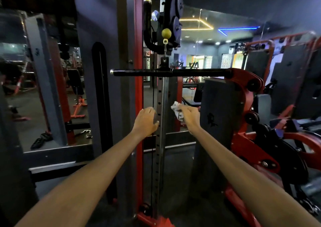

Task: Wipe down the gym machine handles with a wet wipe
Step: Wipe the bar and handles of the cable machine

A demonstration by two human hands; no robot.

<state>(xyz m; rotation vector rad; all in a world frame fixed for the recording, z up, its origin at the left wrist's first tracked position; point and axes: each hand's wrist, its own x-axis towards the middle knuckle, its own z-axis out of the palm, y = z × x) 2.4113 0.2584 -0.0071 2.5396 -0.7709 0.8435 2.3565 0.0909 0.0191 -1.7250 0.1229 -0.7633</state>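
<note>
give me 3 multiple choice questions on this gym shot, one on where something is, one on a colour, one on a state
1. Where is the bar relative to the two hands?
A. above them
B. below them
C. lying on the floor

2. What colour is the ball under the pulley?
A. blue
B. yellow
C. white

3. What is the right hand doing?
A. hanging empty
B. gripping the bar
C. holding a wipe

Answers:
1. A, the bar hangs crosswise higher in the frame than both hands.
2. B, the ball looks dull yellow against the black pulley housing.
3. C, its fingers pinch the crumpled white wipe, short of the bar; the left hand holds nothing.
</note>
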